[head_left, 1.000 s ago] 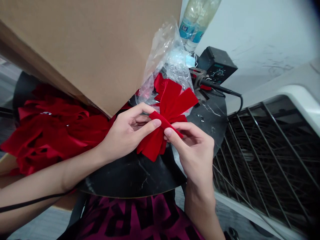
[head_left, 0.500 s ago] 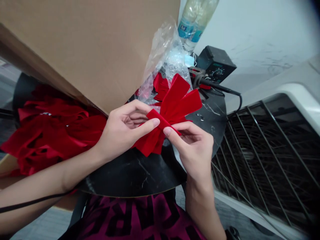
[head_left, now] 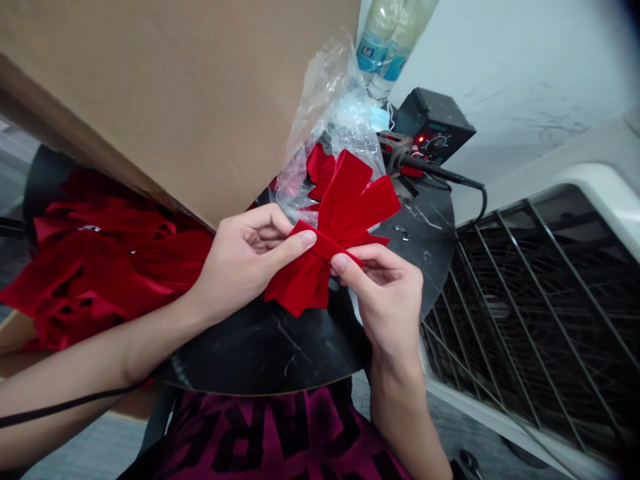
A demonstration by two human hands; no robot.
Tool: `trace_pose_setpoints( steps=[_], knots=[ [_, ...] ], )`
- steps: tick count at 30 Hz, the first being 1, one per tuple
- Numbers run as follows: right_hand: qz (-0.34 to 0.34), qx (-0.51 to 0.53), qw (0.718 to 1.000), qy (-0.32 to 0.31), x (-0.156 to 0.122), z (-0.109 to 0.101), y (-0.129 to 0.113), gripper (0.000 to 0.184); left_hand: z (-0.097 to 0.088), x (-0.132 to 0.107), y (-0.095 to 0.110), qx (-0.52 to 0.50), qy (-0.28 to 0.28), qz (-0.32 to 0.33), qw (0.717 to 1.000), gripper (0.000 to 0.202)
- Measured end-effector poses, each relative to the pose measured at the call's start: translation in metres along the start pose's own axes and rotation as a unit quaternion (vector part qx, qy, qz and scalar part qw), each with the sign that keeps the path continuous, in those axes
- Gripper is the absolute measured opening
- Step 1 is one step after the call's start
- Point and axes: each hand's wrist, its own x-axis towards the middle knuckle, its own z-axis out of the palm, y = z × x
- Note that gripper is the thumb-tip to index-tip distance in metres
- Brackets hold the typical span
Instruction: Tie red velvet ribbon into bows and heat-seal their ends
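A red velvet bow (head_left: pixel 345 193) is held above the round black table (head_left: pixel 270 353), its loops fanning up and its tails hanging down. Across its middle runs a narrow folded red strip. My left hand (head_left: pixel 250 257) pinches the strip's left end between thumb and fingers. At the other end, my right hand (head_left: pixel 385 287) grips the strip the same way, thumb on top. The fingertips behind the bow are hidden. More red velvet bows (head_left: pixel 120 260) lie heaped to the left of my left forearm.
A big cardboard box (head_left: pixel 165 87) stands behind my left hand. Beyond the bow are clear plastic wrap (head_left: pixel 330 87), water bottles (head_left: pixel 390 47), a soldering iron (head_left: pixel 440 172) in its holder and a black control unit (head_left: pixel 435 127). A fan heater with a wire grille (head_left: pixel 530 313) is at right.
The bow has tilted slightly, and its folded strip lies flatter across the middle. Both hands keep their pinch with only small shifts. A red light now shows on the control unit.
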Motion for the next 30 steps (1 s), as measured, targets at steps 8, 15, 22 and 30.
trace_pose_setpoints(
  steps=[8,15,22,30],
  knots=[
    [-0.001,0.018,1.000,0.011,0.002,0.002,0.005,0.015,0.002,0.003,-0.005,-0.031,-0.010,0.002,0.999,0.018],
    [0.020,0.006,1.000,0.016,0.007,0.001,0.005,0.021,0.001,0.003,-0.008,-0.035,-0.006,-0.009,0.999,0.026],
    [0.029,0.051,0.998,0.010,0.005,0.002,0.009,0.022,0.000,0.004,-0.007,-0.081,-0.013,-0.029,0.996,0.031],
    [0.006,0.085,0.996,-0.027,0.005,-0.001,0.017,0.020,-0.001,0.008,-0.002,-0.215,-0.081,-0.136,0.964,0.028]
  ],
)
